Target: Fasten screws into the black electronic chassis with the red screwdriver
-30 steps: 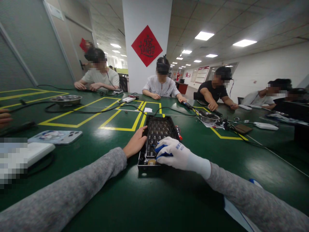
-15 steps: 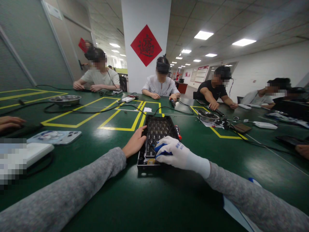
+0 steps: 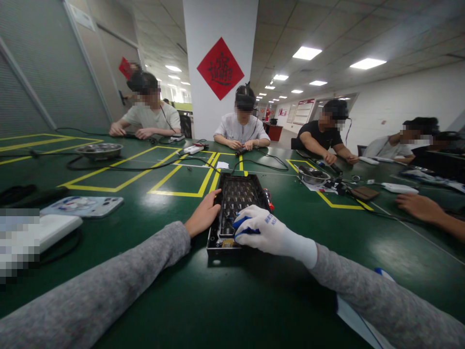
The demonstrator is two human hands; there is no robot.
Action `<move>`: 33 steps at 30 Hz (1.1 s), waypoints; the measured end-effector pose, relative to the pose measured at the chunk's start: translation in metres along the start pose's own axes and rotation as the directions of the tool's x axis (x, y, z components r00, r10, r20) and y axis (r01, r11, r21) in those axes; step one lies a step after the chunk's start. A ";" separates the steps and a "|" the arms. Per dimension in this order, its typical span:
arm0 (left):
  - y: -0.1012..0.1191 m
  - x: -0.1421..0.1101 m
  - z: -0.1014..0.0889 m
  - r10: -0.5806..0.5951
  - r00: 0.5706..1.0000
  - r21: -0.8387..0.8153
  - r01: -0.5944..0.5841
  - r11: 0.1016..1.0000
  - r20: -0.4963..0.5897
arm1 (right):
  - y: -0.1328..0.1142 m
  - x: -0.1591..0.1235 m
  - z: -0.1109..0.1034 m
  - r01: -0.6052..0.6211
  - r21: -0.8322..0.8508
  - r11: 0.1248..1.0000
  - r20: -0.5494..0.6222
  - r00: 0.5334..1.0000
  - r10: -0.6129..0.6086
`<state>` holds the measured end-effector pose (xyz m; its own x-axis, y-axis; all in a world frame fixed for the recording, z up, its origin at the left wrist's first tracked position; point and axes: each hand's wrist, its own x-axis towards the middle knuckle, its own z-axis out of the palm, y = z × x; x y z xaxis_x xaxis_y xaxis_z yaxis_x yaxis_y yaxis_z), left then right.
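A black rectangular case (image 3: 214,251) lies on the green table in front of me. Inside it sits a black panel (image 3: 238,186) with rows of small metallic pieces, and a gold-coloured part (image 3: 227,244) shows at its near end. My left hand (image 3: 204,212), bare, grips the case's left wall, thumb at the rim. Over the near right part of the panel is my right hand (image 3: 261,229), in a white glove with blue finger coating. Its fingers are bent and closed together; whatever is between them is hidden.
Beyond the case's right side lies a red-and-clear object (image 3: 268,198). Left are a phone (image 3: 83,206) and a metal bowl (image 3: 100,150); another bowl (image 3: 313,175) stands right. Black cables cross the table. A co-worker's hand (image 3: 417,206) reaches in from the right; other people sit opposite.
My hands and the case stay nearly still. A co-worker's hand has left the left edge; another has come further in at right. The person opposite has drawn both hands together around a dark tool.
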<state>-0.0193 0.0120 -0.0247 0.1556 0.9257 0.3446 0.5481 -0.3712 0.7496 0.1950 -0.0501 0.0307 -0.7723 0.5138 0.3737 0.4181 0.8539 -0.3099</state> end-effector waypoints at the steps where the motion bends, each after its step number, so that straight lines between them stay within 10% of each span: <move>1: 0.000 0.000 0.000 0.002 1.000 0.000 -0.002 1.000 -0.001 | 0.000 0.000 0.000 -0.006 -0.005 1.000 -0.005 1.000 0.006; 33: -0.001 0.000 0.000 0.007 1.000 0.007 -0.007 1.000 -0.003 | 0.000 -0.001 0.000 0.001 -0.032 0.999 0.022 1.000 0.000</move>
<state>-0.0195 0.0125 -0.0256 0.1574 0.9228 0.3518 0.5525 -0.3775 0.7431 0.1956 -0.0503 0.0303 -0.7828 0.5116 0.3543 0.4323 0.8566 -0.2817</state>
